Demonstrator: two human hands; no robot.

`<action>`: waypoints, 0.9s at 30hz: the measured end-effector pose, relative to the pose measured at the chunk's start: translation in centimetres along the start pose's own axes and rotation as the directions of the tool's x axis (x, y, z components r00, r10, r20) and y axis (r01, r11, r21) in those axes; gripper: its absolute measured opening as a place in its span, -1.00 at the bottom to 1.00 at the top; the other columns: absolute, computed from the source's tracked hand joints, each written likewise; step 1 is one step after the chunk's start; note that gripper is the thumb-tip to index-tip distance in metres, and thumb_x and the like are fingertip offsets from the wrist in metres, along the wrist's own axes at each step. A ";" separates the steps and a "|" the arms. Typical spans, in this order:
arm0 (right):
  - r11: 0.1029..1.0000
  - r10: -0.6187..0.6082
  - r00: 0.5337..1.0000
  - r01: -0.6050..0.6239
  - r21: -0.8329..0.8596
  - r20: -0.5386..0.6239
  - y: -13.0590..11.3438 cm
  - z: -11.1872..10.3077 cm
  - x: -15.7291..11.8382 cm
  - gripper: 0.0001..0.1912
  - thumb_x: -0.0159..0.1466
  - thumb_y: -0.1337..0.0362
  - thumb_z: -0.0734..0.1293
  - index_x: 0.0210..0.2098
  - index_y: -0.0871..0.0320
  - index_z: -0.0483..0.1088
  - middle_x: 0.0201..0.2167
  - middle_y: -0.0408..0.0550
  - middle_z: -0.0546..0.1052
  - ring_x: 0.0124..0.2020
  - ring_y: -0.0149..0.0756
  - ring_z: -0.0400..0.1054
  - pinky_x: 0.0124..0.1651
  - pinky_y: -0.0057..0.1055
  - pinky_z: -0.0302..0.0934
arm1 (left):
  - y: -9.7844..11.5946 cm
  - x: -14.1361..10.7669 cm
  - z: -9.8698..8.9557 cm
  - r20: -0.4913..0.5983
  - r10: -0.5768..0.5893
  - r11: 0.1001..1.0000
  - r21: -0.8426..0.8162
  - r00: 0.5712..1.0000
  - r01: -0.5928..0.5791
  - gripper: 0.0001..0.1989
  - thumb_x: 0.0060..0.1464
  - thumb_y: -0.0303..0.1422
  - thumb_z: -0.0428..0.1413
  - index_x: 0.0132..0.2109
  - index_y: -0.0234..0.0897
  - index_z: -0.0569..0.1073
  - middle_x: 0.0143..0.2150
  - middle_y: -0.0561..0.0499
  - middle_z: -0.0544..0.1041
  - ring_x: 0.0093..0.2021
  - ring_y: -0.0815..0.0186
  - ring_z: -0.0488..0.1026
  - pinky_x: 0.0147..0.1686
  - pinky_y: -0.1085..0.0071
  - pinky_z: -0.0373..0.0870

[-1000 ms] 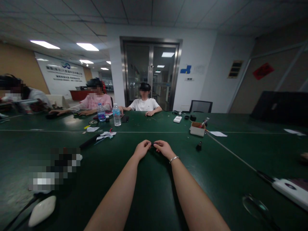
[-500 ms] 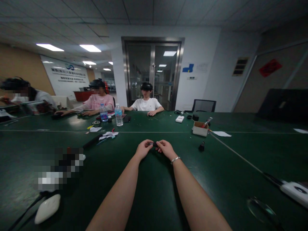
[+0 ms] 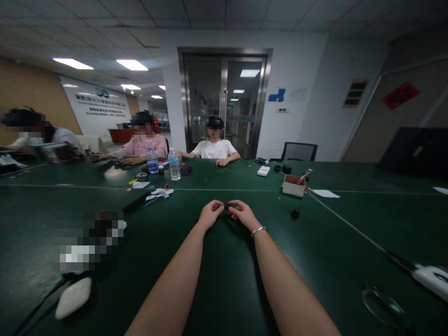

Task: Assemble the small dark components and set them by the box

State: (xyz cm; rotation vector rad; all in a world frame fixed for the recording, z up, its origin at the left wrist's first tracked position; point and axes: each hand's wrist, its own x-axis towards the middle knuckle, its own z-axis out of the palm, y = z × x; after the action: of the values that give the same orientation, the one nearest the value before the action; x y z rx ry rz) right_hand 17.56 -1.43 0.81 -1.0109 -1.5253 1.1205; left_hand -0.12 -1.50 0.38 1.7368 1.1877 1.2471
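Note:
A small black object (image 3: 226, 206) sits between my two hands, just above the green table; its kind is too small to make out. My left hand (image 3: 210, 214) pinches its left end between thumb and fingers. From the other side, my right hand (image 3: 244, 215), with a silver bracelet at the wrist, has its thumb and fingertips closed at the right end. Fingers cover much of the object. To the right of my hands, a short black item (image 3: 296, 212) stands on the table.
Beyond my hands is a small open box (image 3: 293, 186) with a pen-like item. Two water bottles (image 3: 174, 164) stand left of centre, near paper scraps (image 3: 160, 193). A white mouse-shaped item (image 3: 73, 297) lies front left, glasses (image 3: 384, 302) front right. People sit across the table.
My view has shifted slightly. The pale, shiny end that showed by my left fingers is now out of sight, and only the dark part shows between my hands.

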 end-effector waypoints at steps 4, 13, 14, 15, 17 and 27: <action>0.999 0.040 0.999 -0.040 0.012 -0.022 0.0 0.1 0.1 -0.63 0.10 0.22 0.38 -0.13 0.27 0.38 -0.60 -0.14 0.48 -0.63 -0.50 0.30 -0.54 -0.55 0.21 | -0.2 0.1 0.2 -0.011 -0.006 0.999 0.032 1.000 0.007 -0.75 -0.02 -0.25 0.12 -0.20 -0.29 0.48 -0.30 -0.02 0.51 -0.29 0.31 0.43 -0.24 0.39 0.35; 0.997 0.061 0.994 -0.065 -0.047 -0.091 0.1 0.3 0.2 -0.74 0.08 0.32 0.39 -0.22 0.29 0.45 -0.58 -0.15 0.45 -0.63 -0.51 0.27 -0.53 -0.54 0.20 | 0.2 -0.1 0.0 -0.006 -0.038 0.994 0.100 0.999 0.038 -0.75 0.01 -0.23 0.09 -0.20 -0.26 0.49 -0.32 -0.02 0.51 -0.32 0.31 0.43 -0.28 0.41 0.34; 0.996 0.052 0.995 -0.058 -0.065 -0.088 0.2 0.3 0.2 -0.74 0.09 0.34 0.39 -0.21 0.28 0.45 -0.57 -0.14 0.45 -0.62 -0.51 0.27 -0.52 -0.54 0.20 | 0.1 -0.1 0.0 -0.007 -0.040 0.993 0.107 0.999 0.041 -0.74 0.01 -0.22 0.09 -0.19 -0.27 0.49 -0.33 -0.02 0.51 -0.32 0.31 0.43 -0.29 0.41 0.34; 0.995 0.039 0.996 -0.046 -0.086 -0.084 0.3 0.4 0.2 -0.73 0.09 0.36 0.38 -0.20 0.28 0.44 -0.56 -0.14 0.45 -0.62 -0.51 0.27 -0.52 -0.53 0.20 | 0.1 -0.1 0.0 -0.008 -0.042 0.992 0.116 0.999 0.042 -0.74 0.02 -0.22 0.08 -0.19 -0.27 0.49 -0.33 -0.02 0.51 -0.33 0.31 0.43 -0.30 0.41 0.34; 0.991 0.004 0.997 -0.014 -0.131 -0.076 0.5 0.4 0.1 -0.72 0.09 0.38 0.37 -0.17 0.27 0.44 -0.55 -0.16 0.44 -0.61 -0.51 0.27 -0.50 -0.52 0.20 | 0.1 -0.2 0.0 -0.014 -0.040 0.989 0.139 0.999 0.041 -0.74 0.03 -0.22 0.07 -0.19 -0.27 0.48 -0.35 -0.01 0.51 -0.34 0.32 0.43 -0.32 0.42 0.33; 0.955 -0.100 0.987 0.060 -0.289 -0.124 0.7 0.9 -1.3 -0.67 0.01 0.37 0.37 -0.19 0.20 0.45 -0.43 -0.12 0.48 -0.42 -0.41 0.35 -0.27 -0.42 0.25 | 0.5 -2.0 0.1 0.001 0.006 0.980 0.198 1.000 -0.006 -0.79 0.04 -0.26 0.06 -0.21 -0.25 0.46 -0.32 0.01 0.51 -0.32 0.33 0.43 -0.28 0.44 0.32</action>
State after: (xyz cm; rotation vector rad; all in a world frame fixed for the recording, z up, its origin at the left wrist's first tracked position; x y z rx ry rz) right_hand 17.01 -2.71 -0.26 -1.1820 -1.6296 0.7708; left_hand -0.11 -3.52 0.11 1.8848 1.3461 1.1644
